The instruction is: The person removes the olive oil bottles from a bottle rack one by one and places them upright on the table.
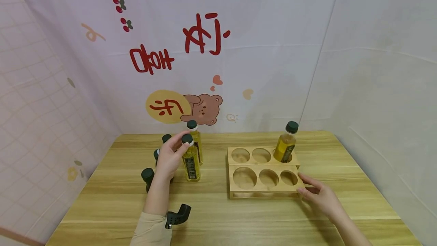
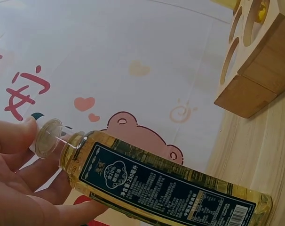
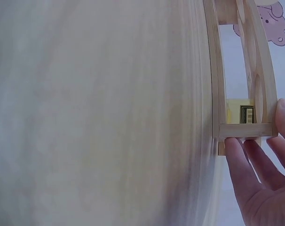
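My left hand (image 1: 169,158) pinches a small bottle of yellow oil (image 1: 191,164) near its dark green cap, the thumb on the cap's side. The bottle stands upright, and its dark label (image 2: 166,181) faces the left wrist camera. Just behind it is another oil bottle (image 1: 198,145). At the right, my right hand (image 1: 322,199) holds the end of a two-tier wooden rack (image 1: 264,190) with round holes. In the right wrist view, fingertips (image 3: 234,146) touch the rack's end panel. One oil bottle (image 1: 285,147) sits tilted in the back right hole.
Several more green-capped bottles (image 1: 148,177) stand left of my left hand, partly hidden by the hand and forearm. A black wrist mount (image 1: 178,216) juts from the left sleeve. Behind the wooden table (image 1: 211,219) hangs a printed white cloth (image 1: 273,67).
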